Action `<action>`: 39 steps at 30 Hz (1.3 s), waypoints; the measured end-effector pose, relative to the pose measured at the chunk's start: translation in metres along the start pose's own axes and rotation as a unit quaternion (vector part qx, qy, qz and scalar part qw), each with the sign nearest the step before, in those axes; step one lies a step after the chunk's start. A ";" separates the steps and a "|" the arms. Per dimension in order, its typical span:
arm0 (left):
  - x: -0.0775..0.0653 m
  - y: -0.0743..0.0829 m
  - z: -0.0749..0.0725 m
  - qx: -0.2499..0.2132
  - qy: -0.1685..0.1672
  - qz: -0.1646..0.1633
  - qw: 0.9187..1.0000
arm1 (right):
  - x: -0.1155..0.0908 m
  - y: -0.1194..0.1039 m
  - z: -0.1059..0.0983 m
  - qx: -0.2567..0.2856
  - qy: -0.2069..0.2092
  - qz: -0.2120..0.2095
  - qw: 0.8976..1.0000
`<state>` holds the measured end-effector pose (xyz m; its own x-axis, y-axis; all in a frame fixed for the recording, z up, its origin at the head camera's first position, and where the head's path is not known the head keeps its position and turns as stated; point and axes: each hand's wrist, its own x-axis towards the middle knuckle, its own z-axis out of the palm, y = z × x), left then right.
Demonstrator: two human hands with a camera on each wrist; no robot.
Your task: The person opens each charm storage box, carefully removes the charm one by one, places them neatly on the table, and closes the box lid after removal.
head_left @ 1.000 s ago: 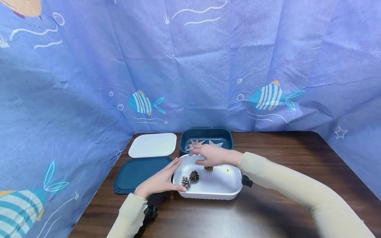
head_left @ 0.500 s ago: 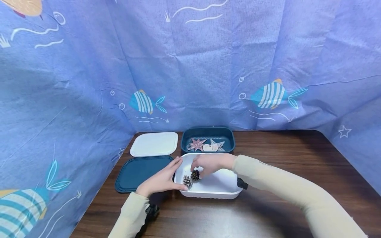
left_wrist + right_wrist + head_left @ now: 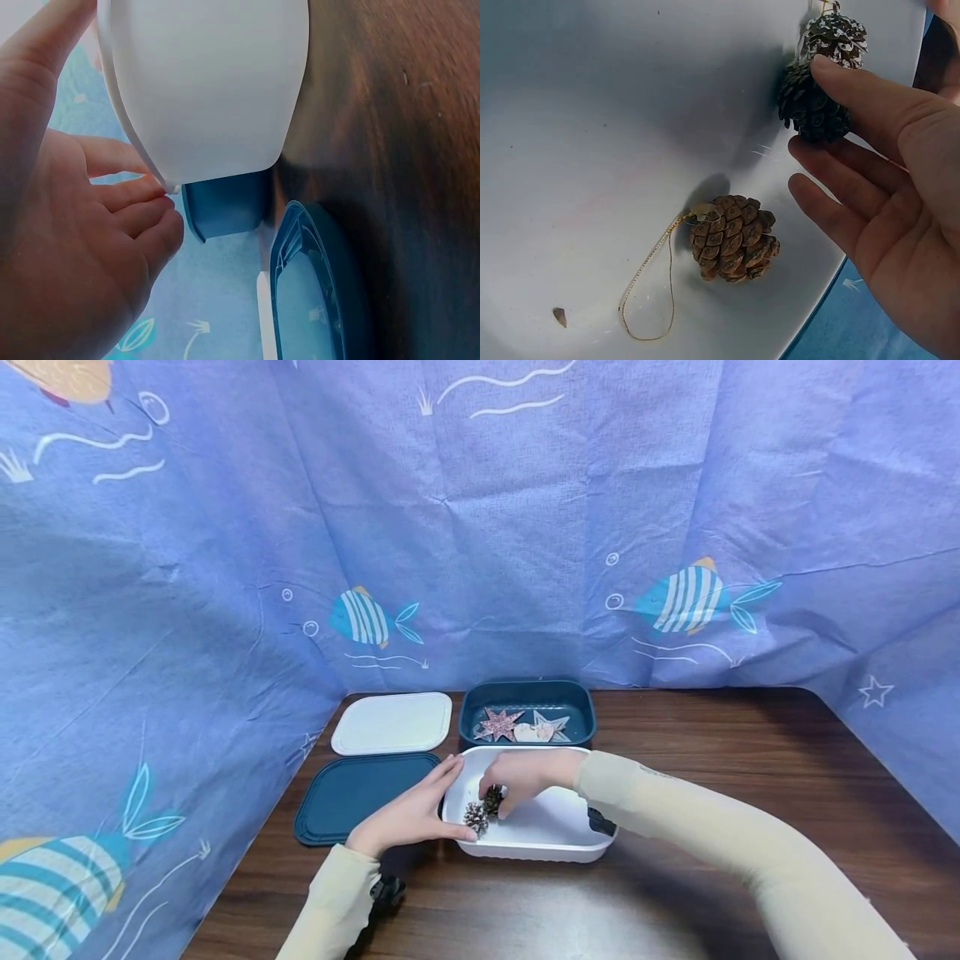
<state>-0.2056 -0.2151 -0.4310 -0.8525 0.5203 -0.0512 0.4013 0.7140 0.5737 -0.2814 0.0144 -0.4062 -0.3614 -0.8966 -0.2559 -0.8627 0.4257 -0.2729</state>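
Note:
Inside the white container, my right hand pinches a dark pine cone between thumb and fingers. A white-tipped pine cone lies right beside it, near the container's left end. The right wrist view also shows a brown pine cone with a gold cord loop, hidden behind my right hand in the head view. My left hand spans the container's left end with thumb and fingers spread, its fingertips at the rim in the left wrist view.
Behind the container stands a dark blue box holding a pinkish star, a silvery star and a pale flat piece. To the left lie a blue lid and a white lid. A fish-print curtain hangs behind.
My right hand has come down from the container's back rim to the dark pine cone and taken hold of it. The pale piece in the blue box now shows. My left hand stays at the rim.

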 end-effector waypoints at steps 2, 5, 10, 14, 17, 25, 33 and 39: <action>0.000 0.001 0.000 0.000 -0.001 -0.001 1.000 | 0.000 0.000 0.000 0.002 -0.002 0.003 1.000; 0.001 0.001 0.001 0.004 -0.001 -0.003 1.000 | -0.001 0.001 0.000 0.006 -0.003 0.008 1.000; 0.001 0.000 0.002 0.001 0.001 -0.006 1.000 | -0.003 0.005 0.001 0.013 0.005 0.003 1.000; 0.000 0.000 0.002 -0.003 0.001 -0.007 1.000 | -0.008 0.009 -0.002 0.017 0.016 -0.001 1.000; 0.000 0.000 0.002 -0.006 0.000 -0.007 1.000 | -0.015 0.010 -0.008 0.022 0.029 0.004 0.999; -0.001 -0.001 0.004 -0.007 -0.002 -0.007 1.000 | -0.041 0.018 -0.028 0.022 0.071 0.016 0.997; 0.000 -0.001 0.003 0.004 0.001 -0.012 1.000 | -0.072 0.037 -0.048 0.009 0.126 0.012 0.992; 0.001 0.002 0.002 0.001 0.002 -0.012 1.000 | -0.102 0.053 -0.063 0.013 0.184 0.045 0.982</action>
<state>-0.2054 -0.2126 -0.4314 -0.8632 0.5010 -0.0616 0.3816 0.7276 0.5700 -0.3128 0.1208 -0.3367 -0.5431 -0.8368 0.0702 -0.8139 0.5040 -0.2889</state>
